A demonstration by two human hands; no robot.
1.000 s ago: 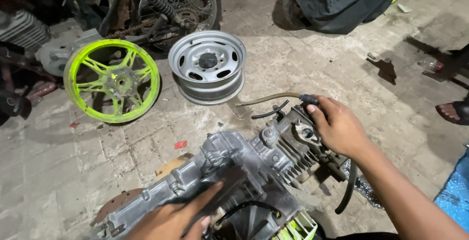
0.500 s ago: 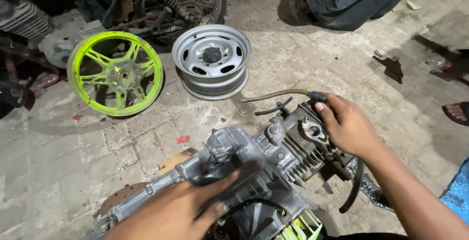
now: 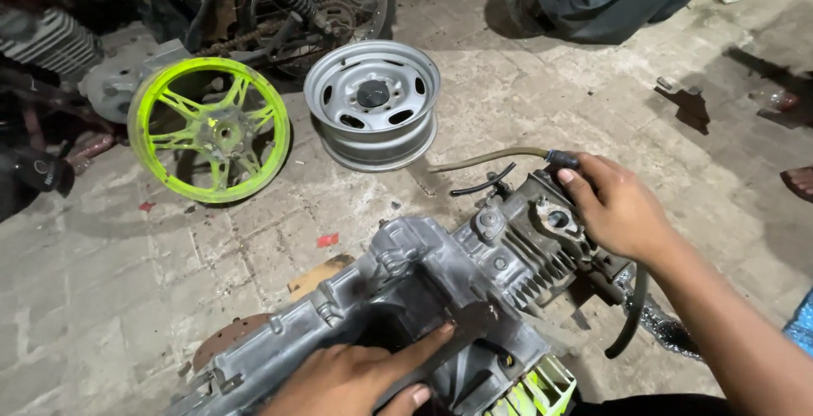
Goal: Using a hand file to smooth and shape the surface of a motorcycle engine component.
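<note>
Head view. A grey scooter engine [image 3: 440,297] lies on the paved ground [image 3: 525,103], running from the lower left up to the right, and both hands rest on it. The left hand [image 3: 356,374] lies flat on the crankcase at the lower end, fingers stretched out and spread, pressing on the casing and closed round nothing. The right hand [image 3: 618,209] sits over the finned cylinder head [image 3: 542,238] at the upper end, its fingers curled down across the far side of the head and the thumb tip resting near a black hose fitting [image 3: 561,159]; how firmly it grips cannot be told. A thin tan hose [image 3: 487,159] runs away from that fitting, to the left of the right hand. A dark rubber hose [image 3: 631,314] hangs below the right wrist. Well beyond the left hand stand a grey steel wheel rim [image 3: 373,103] and, left of it, a neon-green alloy wheel [image 3: 210,128], with motorcycle parts [image 3: 279,1] behind both.
</note>
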